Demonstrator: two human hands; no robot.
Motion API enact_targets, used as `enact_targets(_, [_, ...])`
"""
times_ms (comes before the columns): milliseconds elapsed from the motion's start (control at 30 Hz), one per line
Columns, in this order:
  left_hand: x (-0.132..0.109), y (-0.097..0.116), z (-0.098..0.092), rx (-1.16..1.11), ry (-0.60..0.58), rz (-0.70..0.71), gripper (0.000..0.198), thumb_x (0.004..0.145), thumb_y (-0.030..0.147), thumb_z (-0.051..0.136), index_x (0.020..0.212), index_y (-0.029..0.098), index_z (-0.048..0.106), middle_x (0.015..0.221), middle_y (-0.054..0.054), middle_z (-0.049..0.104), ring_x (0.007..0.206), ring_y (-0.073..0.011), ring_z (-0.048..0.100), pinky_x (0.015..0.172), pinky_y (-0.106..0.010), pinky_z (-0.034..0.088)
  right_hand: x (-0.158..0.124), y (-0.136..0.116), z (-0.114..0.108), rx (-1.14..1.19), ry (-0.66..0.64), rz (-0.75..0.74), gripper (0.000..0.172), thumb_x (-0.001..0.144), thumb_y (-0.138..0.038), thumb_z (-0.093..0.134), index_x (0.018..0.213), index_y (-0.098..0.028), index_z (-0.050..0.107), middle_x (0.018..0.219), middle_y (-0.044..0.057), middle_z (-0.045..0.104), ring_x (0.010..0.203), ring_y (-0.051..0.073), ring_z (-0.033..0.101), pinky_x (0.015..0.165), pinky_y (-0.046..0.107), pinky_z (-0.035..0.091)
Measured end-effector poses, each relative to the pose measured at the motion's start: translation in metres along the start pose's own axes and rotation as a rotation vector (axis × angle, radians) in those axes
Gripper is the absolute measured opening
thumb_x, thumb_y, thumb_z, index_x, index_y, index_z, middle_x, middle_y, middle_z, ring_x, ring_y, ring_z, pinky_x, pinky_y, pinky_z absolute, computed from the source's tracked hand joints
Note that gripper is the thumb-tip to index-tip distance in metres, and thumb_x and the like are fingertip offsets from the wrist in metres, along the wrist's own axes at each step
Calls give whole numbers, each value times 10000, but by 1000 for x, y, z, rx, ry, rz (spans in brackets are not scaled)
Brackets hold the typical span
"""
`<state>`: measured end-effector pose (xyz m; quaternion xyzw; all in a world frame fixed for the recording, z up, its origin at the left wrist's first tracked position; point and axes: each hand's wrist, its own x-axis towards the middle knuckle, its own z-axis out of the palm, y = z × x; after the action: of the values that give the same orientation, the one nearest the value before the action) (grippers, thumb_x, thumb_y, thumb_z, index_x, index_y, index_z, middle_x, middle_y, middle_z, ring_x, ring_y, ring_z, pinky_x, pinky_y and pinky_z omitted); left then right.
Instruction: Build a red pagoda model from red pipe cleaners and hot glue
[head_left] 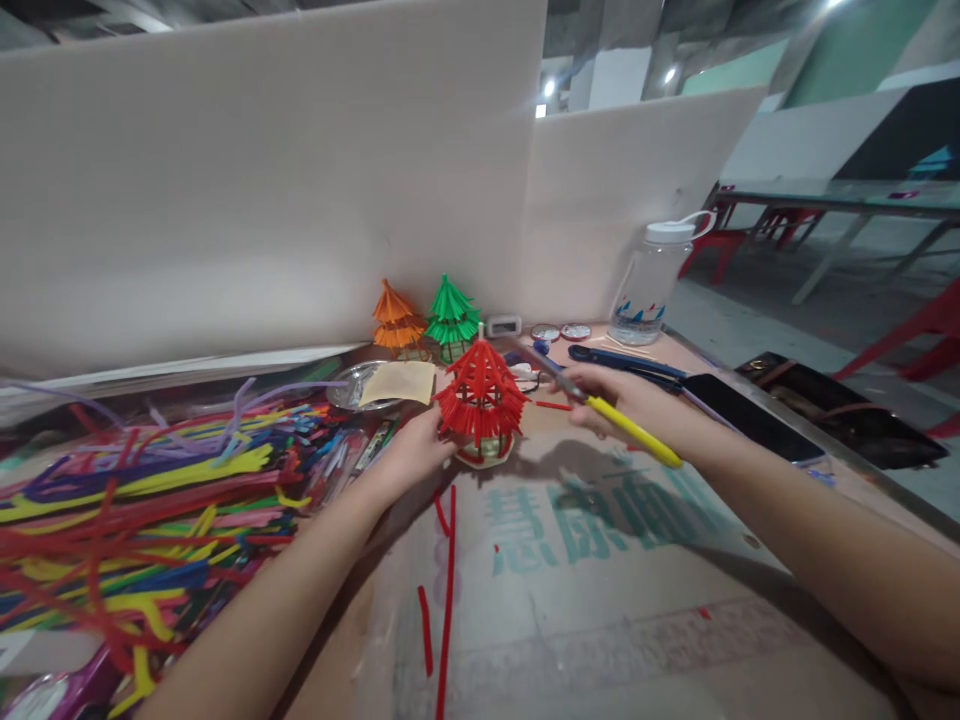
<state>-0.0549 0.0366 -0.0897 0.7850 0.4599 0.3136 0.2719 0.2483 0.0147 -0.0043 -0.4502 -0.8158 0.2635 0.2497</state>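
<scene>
In the head view, a red pavilion model [481,395] with two fringed roof tiers stands upright on a pale base. My left hand [417,448] is closed at its lower left edge, fingers partly behind the roof. To the right, my right hand [611,395] grips a yellow-handled metal tool [634,430], its grey end pointing up-left; blur hides its exact kind. Orange [397,322] and green [451,312] models of like shape stand behind. Red pipe cleaner lengths [448,600] lie in front on the sheet.
Pipe cleaners of many colours [150,520] are heaped at left. A metal dish [352,385] with a beige card [397,384] sits behind my left hand. Toward the right edge are a water bottle [643,290], a phone [750,415] and a dark pouch [844,410]. White panels [300,180] stand behind.
</scene>
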Motion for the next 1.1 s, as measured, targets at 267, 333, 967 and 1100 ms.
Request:
enact_targets(267, [-10, 26, -44, 305, -288, -140, 350, 817, 417, 630, 1033, 156, 720, 1032, -101, 748, 907, -258, 686, 803, -322, 514, 19, 67, 7, -402, 94, 221, 418, 870, -459, 611, 1198, -203, 651, 1007, 102, 746, 799, 241, 669, 618, 272, 420])
enact_targets(333, [-14, 33, -54, 406, -301, -207, 389, 856, 508, 561, 948, 170, 729, 918, -84, 751, 796, -242, 677, 702, -303, 479, 21, 76, 16, -453, 70, 198, 434, 887, -396, 590, 1264, -184, 625, 1097, 129, 739, 870, 254, 681, 661, 279, 445])
enact_targets(967, [-21, 42, -11, 623, -468, -77, 152, 766, 281, 623, 749, 199, 749, 790, -70, 743, 775, -214, 669, 743, -285, 450, 24, 93, 32, -591, -28, 88, 542, 917, -332, 567, 1433, -169, 542, 1203, 196, 654, 1098, 316, 634, 957, 397, 470])
enact_targets(1100, [-20, 54, -19, 585, -450, -111, 194, 780, 257, 551, 795, 195, 734, 750, -45, 727, 677, -188, 634, 615, -268, 391, 23, 87, 22, -634, -47, 38, 500, 916, -376, 584, 1383, -198, 604, 1207, 187, 658, 1118, 328, 623, 960, 409, 468])
